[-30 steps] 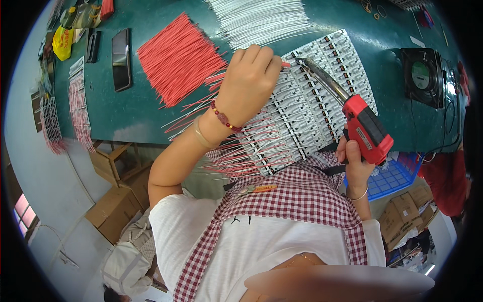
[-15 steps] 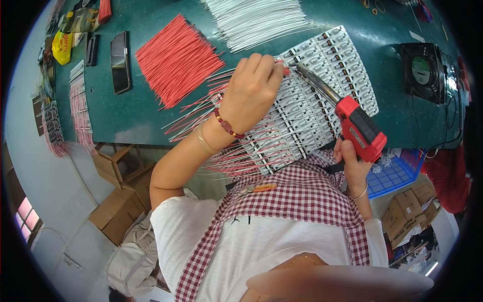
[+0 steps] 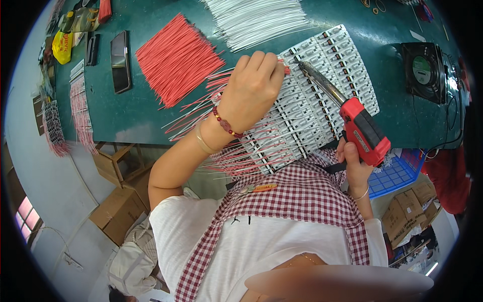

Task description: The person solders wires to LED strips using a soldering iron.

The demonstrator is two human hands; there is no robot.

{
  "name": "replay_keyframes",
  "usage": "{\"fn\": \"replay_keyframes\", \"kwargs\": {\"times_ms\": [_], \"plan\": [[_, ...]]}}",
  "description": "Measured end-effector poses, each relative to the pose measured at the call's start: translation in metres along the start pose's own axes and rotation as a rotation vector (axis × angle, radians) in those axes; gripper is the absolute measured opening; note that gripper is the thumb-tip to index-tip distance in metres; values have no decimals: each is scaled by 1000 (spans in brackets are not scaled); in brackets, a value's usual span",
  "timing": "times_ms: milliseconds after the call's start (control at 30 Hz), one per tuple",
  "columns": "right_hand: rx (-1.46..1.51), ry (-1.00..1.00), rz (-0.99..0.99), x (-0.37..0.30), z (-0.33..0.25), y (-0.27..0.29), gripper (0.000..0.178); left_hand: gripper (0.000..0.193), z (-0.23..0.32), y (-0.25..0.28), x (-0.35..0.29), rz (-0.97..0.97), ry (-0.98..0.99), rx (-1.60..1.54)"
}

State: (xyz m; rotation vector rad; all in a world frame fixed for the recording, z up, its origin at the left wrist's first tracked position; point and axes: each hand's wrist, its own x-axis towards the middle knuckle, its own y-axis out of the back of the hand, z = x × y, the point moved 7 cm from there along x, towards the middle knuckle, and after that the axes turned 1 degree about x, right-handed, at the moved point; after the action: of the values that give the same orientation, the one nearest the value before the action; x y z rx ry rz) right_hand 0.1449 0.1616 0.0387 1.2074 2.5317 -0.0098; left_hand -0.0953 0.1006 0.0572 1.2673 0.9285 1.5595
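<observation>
My left hand [image 3: 254, 88] is closed over the panel of small white circuit boards [image 3: 347, 65], fingers pinching red wires [image 3: 287, 69]. Their short ends poke out by the fingertips, and long tails trail off to the left. In my right hand [image 3: 354, 166] is a red and black soldering gun [image 3: 366, 132]. Its metal tip points up and left, just right of the red wire ends and apart from them. Red and white wires [image 3: 274, 138] stick out from the panel's near left part toward my apron. My left palm and the wires' exact hold are hidden.
Piles of red wires [image 3: 178, 60] and white wires [image 3: 256, 22] lie beyond the panel on the green table [image 3: 146, 123]. A phone [image 3: 120, 63] is to the left, a black fan [image 3: 423, 73] with cables to the right. A blue basket [image 3: 395, 173] sits below the table edge.
The soldering gun has shifted slightly right, its tip drawing away from the red wire ends. My left hand has moved up only a little and keeps its pinch.
</observation>
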Motion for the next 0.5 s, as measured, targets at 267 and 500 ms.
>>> {"fn": "replay_keyframes", "kwargs": {"times_ms": [267,500], "plan": [[-2,-8,20,1,12,2,22,26,0,1,-4,68,-14,-99],[-148,25,-2,0,18,5,22,24,0,2,-3,105,-2,-103]]}}
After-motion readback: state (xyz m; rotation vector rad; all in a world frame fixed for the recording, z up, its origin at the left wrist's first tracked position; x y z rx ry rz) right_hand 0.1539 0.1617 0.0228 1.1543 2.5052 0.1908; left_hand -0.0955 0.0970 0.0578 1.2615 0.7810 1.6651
